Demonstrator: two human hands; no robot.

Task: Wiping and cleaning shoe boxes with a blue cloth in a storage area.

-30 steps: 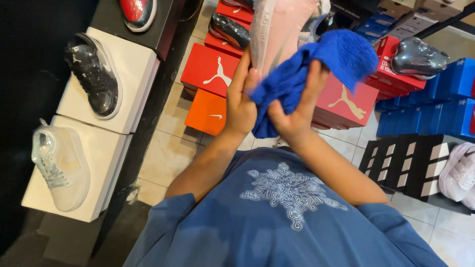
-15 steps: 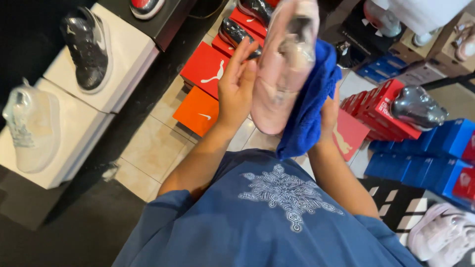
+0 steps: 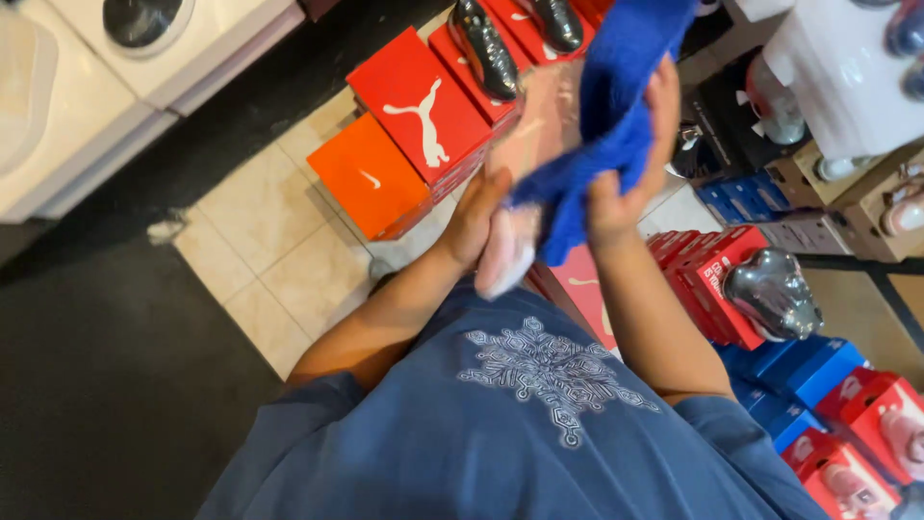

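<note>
Blue cloth: a bright blue terry cloth (image 3: 616,116) hangs in the upper middle of the frame, draped from the top edge down over the pale pink shoe.
Pink shoe: a pale pink sports shoe (image 3: 525,183), blurred, is held at a slant in the centre of the frame, its light heel end lowest, just above the shirt.
Left hand: the left hand (image 3: 478,220) is wrapped around the lower part of the pink shoe, gripping it from the left side.
Right hand: the right hand (image 3: 630,159) is clenched on the blue cloth, pressing it against the right side of the shoe.
Boxes: a red shoe box (image 3: 419,111) and an orange shoe box (image 3: 371,188) lie on the tiled floor (image 3: 279,250), upper middle left.
Black shoe: a glossy black shoe (image 3: 486,48) rests on a red box at the top.
Silver shoe: a shiny silver shoe (image 3: 775,294) sits on red boxes at the right.
</note>
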